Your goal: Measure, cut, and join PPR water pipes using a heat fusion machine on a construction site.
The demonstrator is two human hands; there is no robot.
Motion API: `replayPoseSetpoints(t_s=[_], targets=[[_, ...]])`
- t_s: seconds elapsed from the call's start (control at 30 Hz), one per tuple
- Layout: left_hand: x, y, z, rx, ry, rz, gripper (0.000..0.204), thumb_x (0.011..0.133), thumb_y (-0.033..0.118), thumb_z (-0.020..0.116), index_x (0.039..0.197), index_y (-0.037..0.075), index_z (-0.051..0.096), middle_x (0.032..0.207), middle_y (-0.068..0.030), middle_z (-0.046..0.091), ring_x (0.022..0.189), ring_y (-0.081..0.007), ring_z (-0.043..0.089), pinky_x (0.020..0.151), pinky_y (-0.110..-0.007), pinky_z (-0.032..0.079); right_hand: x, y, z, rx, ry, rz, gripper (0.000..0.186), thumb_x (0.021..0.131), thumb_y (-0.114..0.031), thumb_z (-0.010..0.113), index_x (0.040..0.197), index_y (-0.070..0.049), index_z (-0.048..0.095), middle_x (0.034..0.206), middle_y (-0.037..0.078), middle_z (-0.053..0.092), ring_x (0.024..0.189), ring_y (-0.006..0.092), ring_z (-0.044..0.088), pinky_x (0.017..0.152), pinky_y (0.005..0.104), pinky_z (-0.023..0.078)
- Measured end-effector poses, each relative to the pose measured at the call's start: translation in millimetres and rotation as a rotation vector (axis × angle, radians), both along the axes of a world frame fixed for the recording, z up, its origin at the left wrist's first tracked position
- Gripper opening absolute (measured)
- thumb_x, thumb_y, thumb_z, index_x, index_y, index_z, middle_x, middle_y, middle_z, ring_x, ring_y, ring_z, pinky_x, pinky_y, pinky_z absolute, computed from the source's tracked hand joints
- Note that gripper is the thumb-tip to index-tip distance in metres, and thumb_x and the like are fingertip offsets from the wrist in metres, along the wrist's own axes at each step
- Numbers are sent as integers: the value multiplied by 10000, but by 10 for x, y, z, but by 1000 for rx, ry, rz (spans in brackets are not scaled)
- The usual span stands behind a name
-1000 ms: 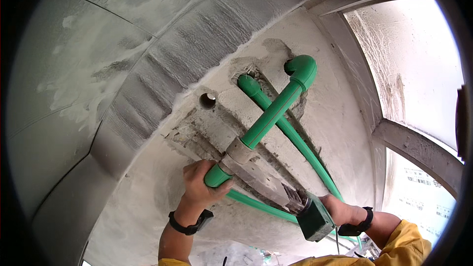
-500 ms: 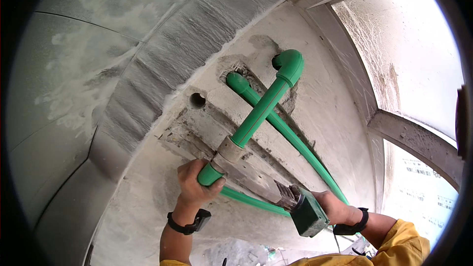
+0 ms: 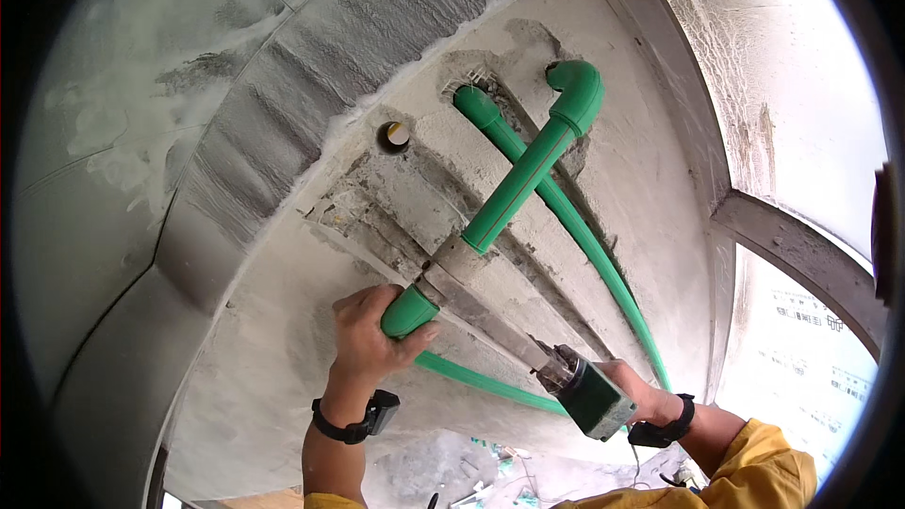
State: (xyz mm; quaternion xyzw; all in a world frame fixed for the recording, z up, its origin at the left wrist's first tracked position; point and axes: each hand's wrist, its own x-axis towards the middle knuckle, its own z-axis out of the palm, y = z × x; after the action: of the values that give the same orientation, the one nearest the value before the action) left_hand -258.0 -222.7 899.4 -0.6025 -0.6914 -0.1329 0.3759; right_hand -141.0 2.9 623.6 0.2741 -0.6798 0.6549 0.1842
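Note:
My left hand point(image 3: 363, 335) is wrapped round a short green pipe elbow point(image 3: 407, 311), its thumb across the near side. From under that hand a thin green pipe point(image 3: 485, 382) runs off to the right. A pipe welding iron point(image 3: 596, 403) with a green housing is in my right hand point(image 3: 636, 396), whose fingers are partly hidden behind it. The iron's long metal plate point(image 3: 495, 320) reaches up-left to a round heating socket point(image 3: 454, 257). On opposite sides of this socket sit the elbow and a thick green pipe point(image 3: 523, 184), which ends in an elbow at the wall.
Behind the thick pipe, another green pipe point(image 3: 589, 231) slants across the grooved concrete wall point(image 3: 660, 179). A round hole point(image 3: 393, 137) is cut in the wall. Window frames point(image 3: 801, 245) stand at the right, a grey panelled surface point(image 3: 123, 179) at the left. Scraps point(image 3: 500, 471) lie below.
The view has shifted, so the wall and pipes sit higher and slightly right. Both hands keep their hold; the elbow and thick pipe stay against the heating socket.

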Motion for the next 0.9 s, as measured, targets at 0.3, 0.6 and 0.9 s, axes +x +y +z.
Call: replayPoseSetpoints(t_s=[0.3, 0.6, 0.9], targets=[[210, -634, -130, -12, 15, 204, 398, 623, 349, 825, 719, 49, 581, 600, -105, 577, 524, -301, 591, 497, -365, 479, 48, -435, -71, -50, -16, -47, 393, 752, -210, 775, 1042, 7, 625, 863, 184, 670, 756, 284, 655, 720, 351, 506], [603, -593, -149, -87, -4, 167, 607, 715, 615, 725, 744, 27, 581, 651, -97, 553, 563, -307, 573, 549, -379, 458, 435, -699, -495, -178, -170, 286, 519, 828, -330, 770, 1168, 34, 626, 1093, 70, 678, 984, 88, 565, 839, 275, 472], [49, 158, -219, -31, -22, 30, 496, 785, 408, 766, 934, -36, 604, 795, -141, 617, 716, -246, 615, 649, -371, 493, 737, -845, -848, -295, -276, -1047, 331, 852, -192, 723, 1109, -13, 613, 993, 75, 659, 920, 148, 617, 794, 306, 503]])
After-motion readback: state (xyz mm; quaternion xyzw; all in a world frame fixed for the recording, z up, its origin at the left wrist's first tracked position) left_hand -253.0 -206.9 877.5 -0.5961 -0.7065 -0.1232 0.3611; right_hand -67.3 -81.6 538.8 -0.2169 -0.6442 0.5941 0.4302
